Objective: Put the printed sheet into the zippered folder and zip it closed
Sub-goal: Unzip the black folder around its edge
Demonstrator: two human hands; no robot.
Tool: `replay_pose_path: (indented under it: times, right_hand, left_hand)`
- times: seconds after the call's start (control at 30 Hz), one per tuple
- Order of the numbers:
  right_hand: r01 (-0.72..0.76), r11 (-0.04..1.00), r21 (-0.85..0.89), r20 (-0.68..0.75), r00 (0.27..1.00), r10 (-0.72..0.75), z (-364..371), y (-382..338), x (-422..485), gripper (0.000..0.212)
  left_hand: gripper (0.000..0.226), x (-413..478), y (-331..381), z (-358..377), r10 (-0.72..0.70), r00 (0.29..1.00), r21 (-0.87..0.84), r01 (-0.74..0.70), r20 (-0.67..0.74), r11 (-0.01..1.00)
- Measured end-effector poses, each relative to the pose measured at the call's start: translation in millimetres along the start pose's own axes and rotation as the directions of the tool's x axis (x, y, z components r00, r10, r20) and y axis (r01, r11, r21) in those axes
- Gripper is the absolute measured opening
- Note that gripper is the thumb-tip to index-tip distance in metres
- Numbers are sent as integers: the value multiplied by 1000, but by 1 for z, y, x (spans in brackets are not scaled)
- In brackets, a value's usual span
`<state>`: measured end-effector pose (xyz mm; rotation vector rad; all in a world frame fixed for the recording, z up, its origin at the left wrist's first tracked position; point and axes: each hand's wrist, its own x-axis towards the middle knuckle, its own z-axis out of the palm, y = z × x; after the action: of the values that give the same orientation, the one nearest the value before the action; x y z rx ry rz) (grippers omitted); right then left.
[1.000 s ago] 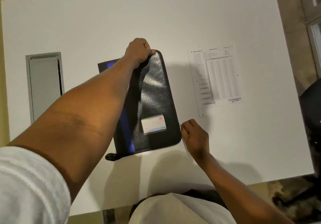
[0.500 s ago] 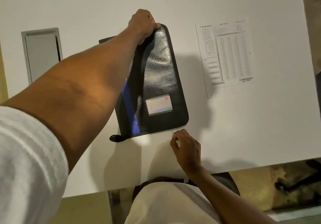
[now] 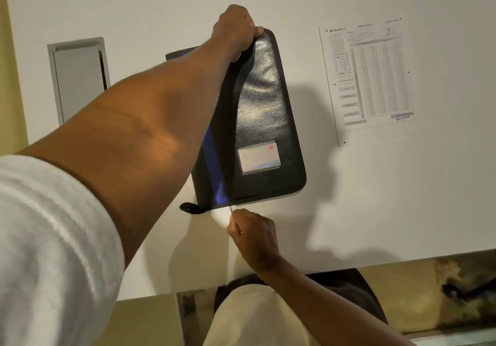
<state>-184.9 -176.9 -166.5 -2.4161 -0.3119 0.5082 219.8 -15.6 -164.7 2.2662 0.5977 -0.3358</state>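
My left grip (image 3: 236,30) is clenched on the far top corner of the black zippered folder (image 3: 264,115); the fingers wrap over its edge and the arm reaches across the picture from the lower left. My right grip (image 3: 253,231) pinches a small metal zipper pull (image 3: 232,208) at the near edge of the folder, thumb and forefinger closed on it.

From the left side: a grey rectangular hatch (image 3: 79,77) is set flat into the white worktop (image 3: 375,211), well apart from the folder. Then comes my left forearm with a white sleeve (image 3: 51,251) near the camera. The folder lies in the middle of the worktop with its long side running away from me. A blue strip (image 3: 214,158) shows along its left side, partly hidden by my arm, so I cannot tell how far the folder is open. A small pale label card (image 3: 259,157) sits in a clear pocket on the near part of the cover. A black tab (image 3: 189,207) sticks out at the near left corner.

To the right, the printed sheet (image 3: 367,77) lies flat on the worktop, apart from the folder and not inside it. No hand touches it.
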Motion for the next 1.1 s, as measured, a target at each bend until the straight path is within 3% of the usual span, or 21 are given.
replay_pose_path:
  times: [0.3,0.43,0.57,0.67,0.77,0.83,0.93,1.03,1.1]
  right_hand:
    - [300,953,-36,-207,931,-301,32,-15,8,20]
    - [291,952,-98,-61,953,-298,13,-7,6,21]
    - [208,976,61,-178,965,-195,-34,-8,8,28]
    - [107,970,219,-307,951,-36,-78,-10,17,28]
    - [94,937,337,-527,843,105,-119,-3,32,19]
    - [46,921,387,-596,775,212,-137,3,45,16]
    - [-75,892,445,-563,751,344,-141,10,61,16]
    - [-165,886,433,-418,835,359,-127,18,68,21]
    - [-147,884,444,-306,903,303,-120,26,71,23]
  left_hand:
    - [41,-2,1,2,6,1000,-16,-6,-5,1000]
    - [45,-6,10,-5,20,999,-18,-19,47,1000]
    - [46,-17,23,-19,29,993,-96,-18,116,995]
    - [55,-30,33,-30,36,992,-93,-25,125,995]
    - [61,-46,39,-42,50,994,-80,-42,100,996]
    - [57,-57,43,-52,67,995,-56,-63,76,996]
    - [52,-73,48,-73,78,995,-32,-76,57,997]
    - [50,-89,48,-98,94,994,-25,-93,56,995]
    - [48,-98,41,-114,99,993,-4,-99,71,995]
